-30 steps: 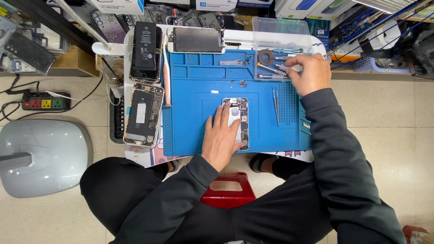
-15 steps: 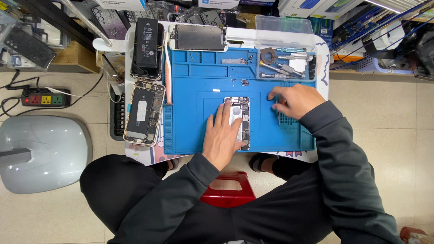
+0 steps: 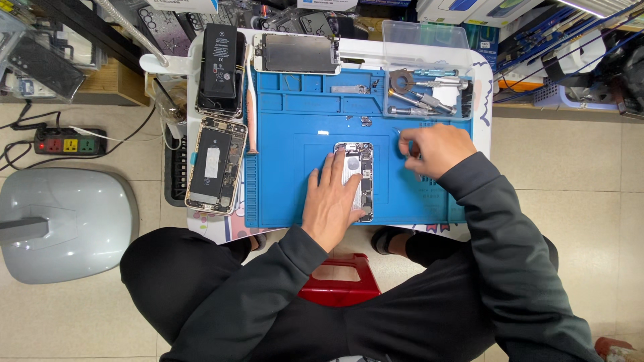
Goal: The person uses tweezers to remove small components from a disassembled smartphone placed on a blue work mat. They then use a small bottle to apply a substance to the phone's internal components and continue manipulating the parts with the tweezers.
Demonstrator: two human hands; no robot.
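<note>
Head view: an opened smartphone with exposed internals (image 3: 357, 175) is pinned flat on a blue silicone repair mat (image 3: 288, 167).
The left hand (image 3: 332, 201) is spread wide over the phone's left half. Right of the phone, the right hand (image 3: 429, 149) is pinched narrowly on a thin metal tool (image 3: 397, 133), barely visible.

At the centre of the frame the matt blue work mat (image 3: 295, 134) looks like soft rubber or silicone, and the opened phone (image 3: 357, 179) on it shows bare, dull-shining metal and circuit parts. In the mat's upper right compartment the screwdrivers (image 3: 429, 100) gleam as polished metal, while the phone screen (image 3: 300, 53) at the upper middle has a smooth, faintly glossy grey face. The person's sleeves (image 3: 510, 241) are matt dark cloth, the stool (image 3: 342, 281) at lower centre is glossy red plastic, and the floor (image 3: 577, 174) is smooth, pale tile.
</note>
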